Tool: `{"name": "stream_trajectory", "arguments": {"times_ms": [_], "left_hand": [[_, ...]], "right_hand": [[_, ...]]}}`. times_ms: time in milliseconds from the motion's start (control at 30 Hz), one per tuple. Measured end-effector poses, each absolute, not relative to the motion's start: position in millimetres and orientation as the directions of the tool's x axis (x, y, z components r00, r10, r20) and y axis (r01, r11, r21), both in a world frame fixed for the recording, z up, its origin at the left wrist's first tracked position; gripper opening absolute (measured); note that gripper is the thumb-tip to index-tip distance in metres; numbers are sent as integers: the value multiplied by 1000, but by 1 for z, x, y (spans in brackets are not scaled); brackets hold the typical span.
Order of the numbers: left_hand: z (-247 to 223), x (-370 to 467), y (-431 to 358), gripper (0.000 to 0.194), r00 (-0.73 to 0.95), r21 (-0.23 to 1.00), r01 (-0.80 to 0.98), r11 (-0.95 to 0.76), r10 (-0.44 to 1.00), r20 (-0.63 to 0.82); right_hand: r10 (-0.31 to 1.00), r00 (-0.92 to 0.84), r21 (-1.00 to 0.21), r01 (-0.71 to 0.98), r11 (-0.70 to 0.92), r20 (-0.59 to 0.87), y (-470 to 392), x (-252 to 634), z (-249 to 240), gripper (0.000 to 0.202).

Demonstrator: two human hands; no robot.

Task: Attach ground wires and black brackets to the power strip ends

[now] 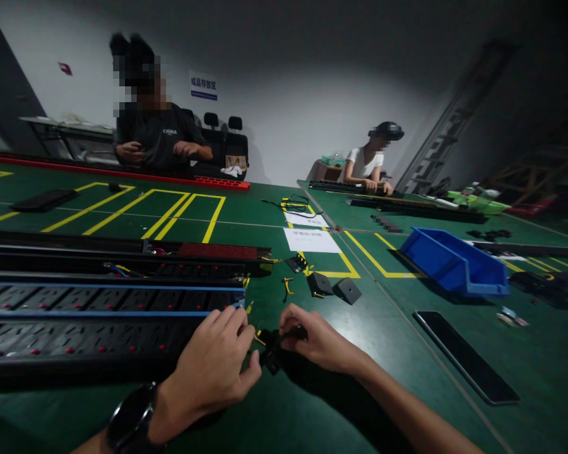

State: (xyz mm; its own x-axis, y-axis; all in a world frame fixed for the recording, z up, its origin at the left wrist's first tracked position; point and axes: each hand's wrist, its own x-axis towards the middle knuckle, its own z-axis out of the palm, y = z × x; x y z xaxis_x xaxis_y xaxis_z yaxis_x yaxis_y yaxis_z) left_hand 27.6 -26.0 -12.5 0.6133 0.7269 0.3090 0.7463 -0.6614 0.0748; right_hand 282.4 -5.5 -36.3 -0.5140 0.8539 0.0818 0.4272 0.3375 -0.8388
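Observation:
My left hand (218,356), with a dark watch on its wrist, rests over the right end of the nearest black socket strip (85,340); its fingers are bent, and what lies under them is hidden. My right hand (310,337) is curled, fingertips together at a small black part (272,359) just right of the strip's end. Yellow wire ends (259,337) show between the hands. Behind lies a blue-edged socket strip (108,298). Two black square pieces, one left (320,284) and one right (348,290), lie beyond my right hand, near a short yellow wire (288,287).
A blue bin (454,261) and a dark phone (464,356) lie to the right. White paper labels (312,240) are on the green table (360,403). Across it, one person (158,139) is at the left and another (366,165) at the right, beside long dark strips (421,210).

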Motion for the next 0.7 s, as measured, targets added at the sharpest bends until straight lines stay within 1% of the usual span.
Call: {"name": "stream_trajectory", "arguments": {"times_ms": [100, 167, 300, 433, 533, 700], "left_hand": [[-12, 26, -27, 16, 621, 83, 742, -665, 729, 289], [-12, 26, -28, 19, 631, 77, 736, -673, 722, 284], [-12, 26, -27, 23, 652, 49, 723, -689, 704, 281], [-14, 27, -26, 16, 656, 25, 722, -691, 696, 292], [-17, 28, -25, 10, 650, -32, 733, -679, 687, 324], [-20, 31, -23, 6, 653, -75, 735, -674, 673, 347]], "right_hand": [[851, -507, -716, 544, 438, 135, -7, 273, -40, 21], [853, -488, -648, 592, 479, 186, -7, 266, -44, 21], [861, -453, -563, 660, 498, 230, -6, 249, -51, 22], [857, -460, -461, 724, 513, 231, -5, 242, -54, 16], [857, -459, -434, 739, 515, 234, -6, 242, -54, 13], [852, -463, -448, 725, 523, 245, -6, 243, -55, 10]]}}
